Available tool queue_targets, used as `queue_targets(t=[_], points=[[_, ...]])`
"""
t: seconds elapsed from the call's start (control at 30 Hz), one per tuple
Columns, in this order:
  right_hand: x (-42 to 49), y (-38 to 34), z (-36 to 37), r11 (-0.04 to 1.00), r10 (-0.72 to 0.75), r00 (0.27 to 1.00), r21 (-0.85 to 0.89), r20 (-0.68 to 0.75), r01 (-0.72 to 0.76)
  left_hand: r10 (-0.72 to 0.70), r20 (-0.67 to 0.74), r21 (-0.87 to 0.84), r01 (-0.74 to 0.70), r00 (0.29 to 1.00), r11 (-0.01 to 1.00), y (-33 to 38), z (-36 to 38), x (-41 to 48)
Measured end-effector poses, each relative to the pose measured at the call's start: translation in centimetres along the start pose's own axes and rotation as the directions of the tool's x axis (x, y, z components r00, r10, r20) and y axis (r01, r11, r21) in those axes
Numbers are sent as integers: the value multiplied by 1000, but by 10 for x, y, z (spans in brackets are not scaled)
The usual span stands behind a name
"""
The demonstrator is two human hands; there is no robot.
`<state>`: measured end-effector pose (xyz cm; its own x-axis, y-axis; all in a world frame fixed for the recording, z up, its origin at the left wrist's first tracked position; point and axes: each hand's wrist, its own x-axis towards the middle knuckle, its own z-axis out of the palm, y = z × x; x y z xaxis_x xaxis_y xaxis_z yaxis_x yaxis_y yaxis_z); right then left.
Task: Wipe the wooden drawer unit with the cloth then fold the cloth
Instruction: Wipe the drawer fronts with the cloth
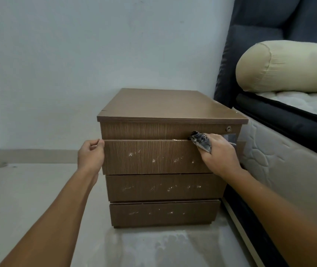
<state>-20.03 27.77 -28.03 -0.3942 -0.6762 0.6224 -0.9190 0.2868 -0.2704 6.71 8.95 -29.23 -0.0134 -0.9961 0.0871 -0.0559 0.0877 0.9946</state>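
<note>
My right hand [219, 153] is clenched around the bunched grey cloth [201, 142], pressing it into the seam above the top drawer front [153, 157], at about 2 o'clock on the face of the wooden drawer unit [169, 105]. My left hand [91, 155] sits at 9 o'clock on that face, fingers curled against the drawer's left edge. I cannot tell whether it grips the edge or only braces there.

White smears [153, 161] show on all three drawer fronts, so I judge the wiping is at an early or middle stage. The top board looks clean from here, but the fronts are left to do. The cloth is crumpled, so folding has not started.

At 3 o'clock from the unit a mattress [288, 170] stands just beside it, with a beige bolster [288, 68] lying on it at 1 o'clock.
</note>
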Motion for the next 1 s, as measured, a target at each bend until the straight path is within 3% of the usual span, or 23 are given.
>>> queue_targets(t=[0.33,0.57,0.8,1.0], points=[[4,-76,48,994,-72,994,81,-77,78,-4,6,-74,5,1000,997,-13,-4,1],[8,-138,80,982,-144,984,108,-108,156,52,54,-30,-51,997,998,-16,-17,7],[14,-217,105,959,-184,976,197,-117,204,-84,178,-223,123,980,967,-14,-34,10],[27,-258,110,953,-182,983,252,29,169,-167,227,-447,255,960,857,-25,-43,12]])
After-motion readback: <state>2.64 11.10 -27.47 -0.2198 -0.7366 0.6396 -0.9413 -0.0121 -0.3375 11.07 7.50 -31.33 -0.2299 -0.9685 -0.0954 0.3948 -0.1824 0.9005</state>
